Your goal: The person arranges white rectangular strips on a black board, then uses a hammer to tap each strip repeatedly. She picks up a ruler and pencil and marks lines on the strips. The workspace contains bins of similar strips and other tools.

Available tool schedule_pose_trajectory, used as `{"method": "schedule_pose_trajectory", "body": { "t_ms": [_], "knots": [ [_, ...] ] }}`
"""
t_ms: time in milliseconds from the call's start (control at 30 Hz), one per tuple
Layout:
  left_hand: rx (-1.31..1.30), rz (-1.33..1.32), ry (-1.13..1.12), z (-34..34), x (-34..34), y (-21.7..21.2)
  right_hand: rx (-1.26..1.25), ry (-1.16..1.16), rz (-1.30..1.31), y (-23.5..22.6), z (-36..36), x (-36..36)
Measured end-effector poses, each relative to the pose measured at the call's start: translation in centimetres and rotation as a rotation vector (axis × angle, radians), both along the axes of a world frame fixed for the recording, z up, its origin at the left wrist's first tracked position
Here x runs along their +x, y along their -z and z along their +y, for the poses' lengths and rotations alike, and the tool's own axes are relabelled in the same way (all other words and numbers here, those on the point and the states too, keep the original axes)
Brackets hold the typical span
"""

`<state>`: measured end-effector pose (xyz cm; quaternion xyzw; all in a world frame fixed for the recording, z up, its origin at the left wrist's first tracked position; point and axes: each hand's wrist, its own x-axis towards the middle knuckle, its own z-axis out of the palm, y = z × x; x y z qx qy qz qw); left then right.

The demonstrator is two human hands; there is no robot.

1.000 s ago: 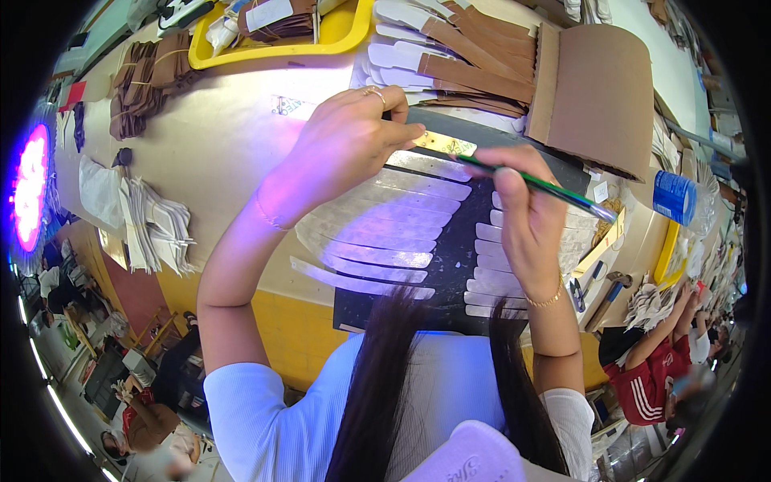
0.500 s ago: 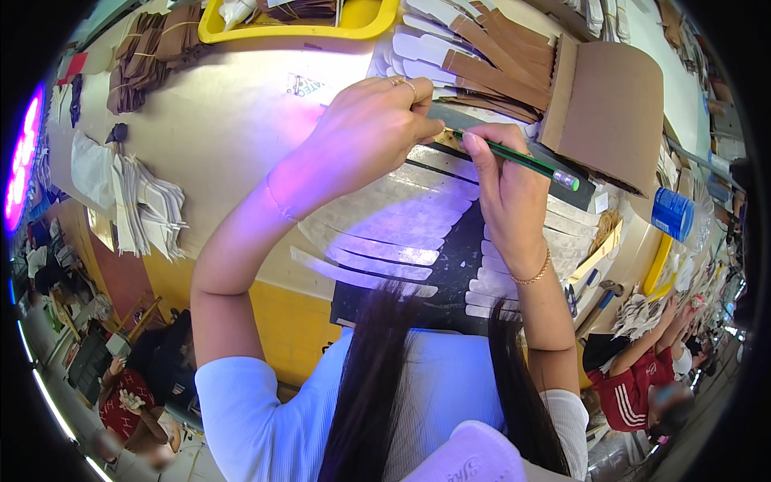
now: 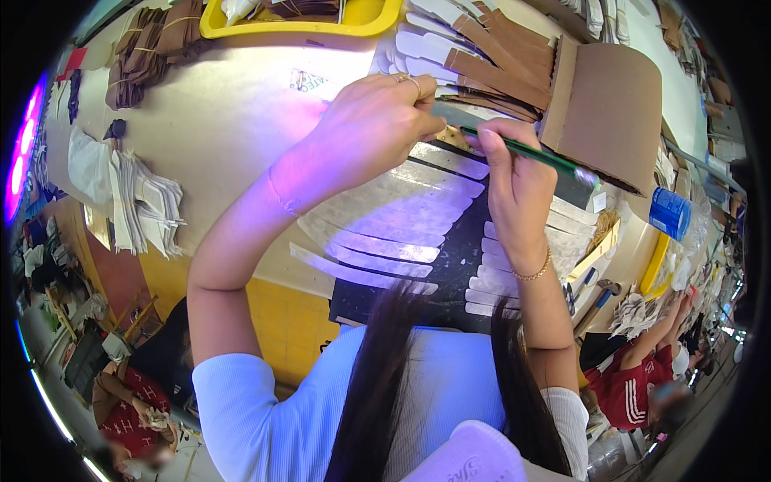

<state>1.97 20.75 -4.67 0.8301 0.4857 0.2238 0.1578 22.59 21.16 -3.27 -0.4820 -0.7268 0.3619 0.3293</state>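
Note:
In my right hand point(image 3: 518, 181) a green pencil point(image 3: 542, 154) is gripped between thumb and fingers, its eraser end pointing right. My left hand point(image 3: 381, 116) is closed, with thumb and forefinger pressed together by a small yellowish piece with dark spots point(image 3: 454, 137). Whether it holds that piece or something else, I cannot make out. Below the hands, pale flat strips point(image 3: 401, 201) lie in a stacked row on a black board point(image 3: 462, 241). More pale strips point(image 3: 494, 281) lie on the board's right side, under my right wrist.
Brown and white strips point(image 3: 490, 64) are piled beyond my hands, beside a brown cardboard piece point(image 3: 606, 112). A yellow tray point(image 3: 301, 30) stands at the back. Bundled brown strips point(image 3: 152, 52) and white pieces point(image 3: 144, 201) lie left. A blue-labelled container point(image 3: 671, 213) and hammer point(image 3: 602, 297) are right. Other people sit nearby.
My right hand has shifted slightly right, drawing the pencil's tip away from the left fingertips and swinging its eraser end outward. My left hand has hardly moved.

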Motion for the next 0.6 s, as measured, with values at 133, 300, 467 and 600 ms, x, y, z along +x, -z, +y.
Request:
{"method": "schedule_pose_trajectory", "body": {
  "t_ms": [133,300,467,600],
  "knots": [
    [-0.037,-0.063,-0.006,-0.1,0.0,0.1,0.044,0.096,0.275,0.5,-0.5,1.6],
    [-0.135,-0.172,-0.037,-0.1,-0.6,-0.2,0.033,0.13,0.44,-2.1,-1.3,3.0],
    [-0.157,-0.207,-0.11,-0.6,-2.4,-2.3,-0.005,0.249,0.511,-2.6,-2.9,5.0],
    [-0.172,-0.185,-0.036,-2.3,-1.4,-1.7,-0.074,0.237,0.513,-2.1,-4.2,6.1]
  ]
}}
